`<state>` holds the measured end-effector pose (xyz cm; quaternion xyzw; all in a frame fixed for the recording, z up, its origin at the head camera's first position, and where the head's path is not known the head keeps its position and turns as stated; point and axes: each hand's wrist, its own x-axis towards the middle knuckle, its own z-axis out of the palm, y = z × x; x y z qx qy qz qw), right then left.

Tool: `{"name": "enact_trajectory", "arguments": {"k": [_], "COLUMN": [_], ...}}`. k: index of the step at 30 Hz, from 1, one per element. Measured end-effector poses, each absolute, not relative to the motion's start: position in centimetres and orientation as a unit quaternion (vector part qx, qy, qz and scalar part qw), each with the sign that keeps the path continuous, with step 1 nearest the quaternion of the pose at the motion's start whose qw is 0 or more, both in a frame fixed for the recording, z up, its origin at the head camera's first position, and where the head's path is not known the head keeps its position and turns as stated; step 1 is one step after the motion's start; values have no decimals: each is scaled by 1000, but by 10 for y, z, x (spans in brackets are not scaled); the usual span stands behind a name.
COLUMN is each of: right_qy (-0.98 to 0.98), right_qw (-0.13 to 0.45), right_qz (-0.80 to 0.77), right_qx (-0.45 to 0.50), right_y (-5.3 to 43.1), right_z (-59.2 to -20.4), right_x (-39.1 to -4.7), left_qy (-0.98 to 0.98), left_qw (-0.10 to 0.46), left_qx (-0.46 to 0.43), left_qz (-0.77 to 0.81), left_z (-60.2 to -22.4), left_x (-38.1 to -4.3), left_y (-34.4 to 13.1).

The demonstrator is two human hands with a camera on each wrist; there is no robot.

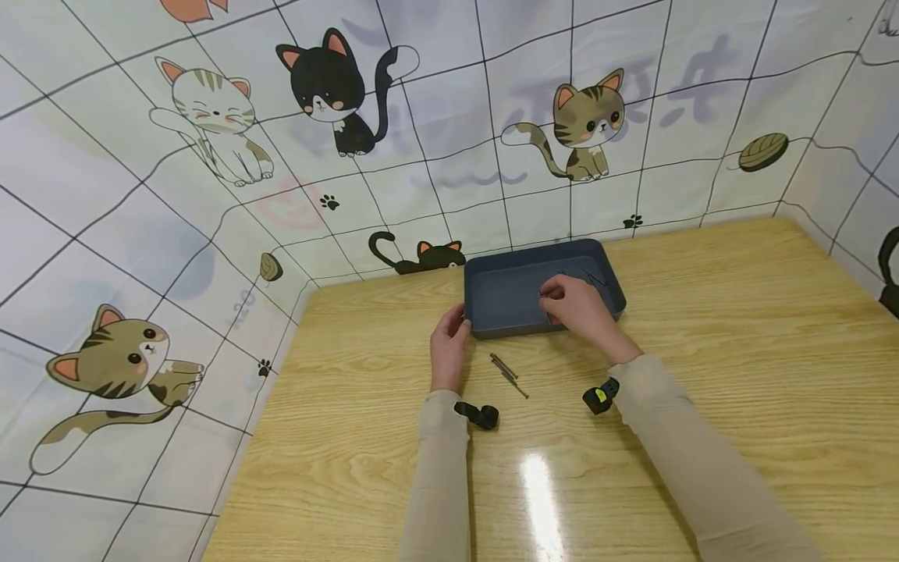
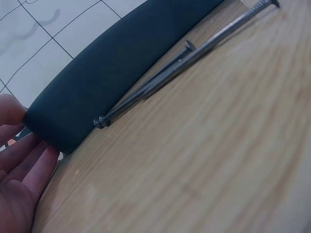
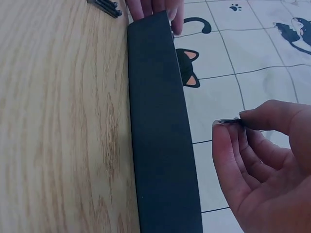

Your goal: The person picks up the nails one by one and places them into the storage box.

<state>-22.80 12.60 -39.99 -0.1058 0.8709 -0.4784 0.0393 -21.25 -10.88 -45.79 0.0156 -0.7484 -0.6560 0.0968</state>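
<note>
A dark blue rectangular tray (image 1: 502, 293) stands at the back of the wooden table. My left hand (image 1: 450, 347) grips its near left corner, the thumb up at the rim and the fingers against the outside, as the left wrist view shows. Over the tray's right half, my right hand (image 1: 579, 308) pinches a thin nail (image 3: 229, 121) between thumb and fingertips; much of that nail is covered. Several metal nails (image 1: 506, 368) lie close together on the table in front of the tray, between the two forearms. A few more nails (image 1: 595, 277) are partly visible inside the tray at its right end.
The wooden table (image 1: 351, 468) meets a wall covering (image 1: 449, 179) printed with cats and a grid, right behind the tray. More of this covering stands along the left and right sides. Black wrist cameras sit on both sleeves.
</note>
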Motion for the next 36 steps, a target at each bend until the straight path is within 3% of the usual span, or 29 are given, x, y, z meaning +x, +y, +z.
{"name": "enact_trajectory", "arguments": {"k": [10,36], "right_qy": [850,917], "right_qw": [88,77], "right_qz": [-516,-389], "right_qx": [-59,-39], "right_y": [131,127], "right_z": [-409,-428], "right_x": [-251,-276], "left_qy": [-753,-753], "left_qw": [105,96], "left_qx": [20,16], "left_qz": [-650,-650], "left_z": [-470,-453], "left_x": [-219,-210], "left_y": [-111,-108]}}
